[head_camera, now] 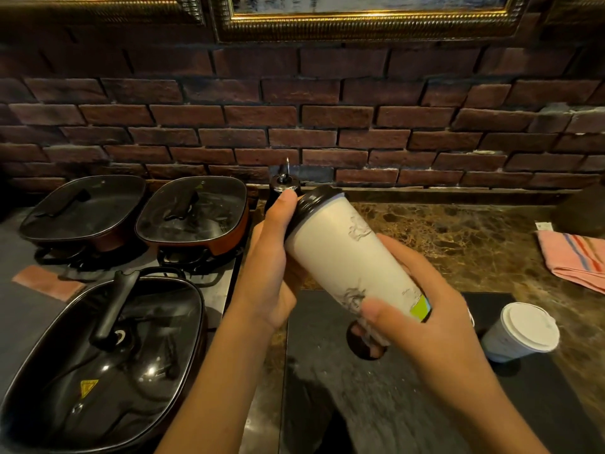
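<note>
Marble counter under brick: a tilted white cup is gripped near its base by the right hand; its black lid is grasped by the left hand.

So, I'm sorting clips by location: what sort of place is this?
Probably a kitchen or cafe counter. Three glass-lidded pans sit on a stove, a marbled counter runs along a brick wall, and the left hand and right hand hold a tilted white cup near a lidded paper cup.
</note>
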Available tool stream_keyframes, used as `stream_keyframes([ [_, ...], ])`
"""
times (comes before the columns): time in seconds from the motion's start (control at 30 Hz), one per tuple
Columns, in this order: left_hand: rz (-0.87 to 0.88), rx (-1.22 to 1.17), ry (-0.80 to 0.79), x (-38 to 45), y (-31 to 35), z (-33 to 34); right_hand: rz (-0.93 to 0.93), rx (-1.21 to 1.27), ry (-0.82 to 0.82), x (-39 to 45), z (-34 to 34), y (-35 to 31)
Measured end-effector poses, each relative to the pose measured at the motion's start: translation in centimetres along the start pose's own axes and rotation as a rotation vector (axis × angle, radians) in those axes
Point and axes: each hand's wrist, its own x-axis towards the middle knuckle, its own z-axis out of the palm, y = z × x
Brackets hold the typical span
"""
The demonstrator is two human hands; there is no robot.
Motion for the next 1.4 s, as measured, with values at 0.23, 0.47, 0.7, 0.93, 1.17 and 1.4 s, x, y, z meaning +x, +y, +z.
stream_keyframes([
  [0.23, -0.050, -0.117, 0.057, -0.3, -0.2, 1.0, 0.381, 0.763, -0.132, 0.3, 1.4, 0.8],
  [0.47, -0.017, -0.032, 0.117, 0.0, -0.5, 0.8, -0.130, -0.416, 0.029, -0.1, 1.7, 1.2],
  [0.7, -0.006, -0.062, 0.056, -0.2, -0.6, 0.0, 0.263, 0.603, -0.143, 0.1, 1.7, 0.7],
  [0.93, 0.104, 0.026, 0.057, -0.5, -1.0, 0.2, -0.063, -0.276, 0.061, 0.0, 1.5, 1.4],
  [1.17, 0.213, -0.004, -0.124, -0.4, -1.1, -1.0, -0.257, -0.268, 0.111, 0.5, 0.1, 0.7],
  [1.4, -0.160, -0.111, -0.079, -1.3, -2.7, 0.4, -0.358, -0.201, 0.240, 3.0, -0.5, -0.8],
])
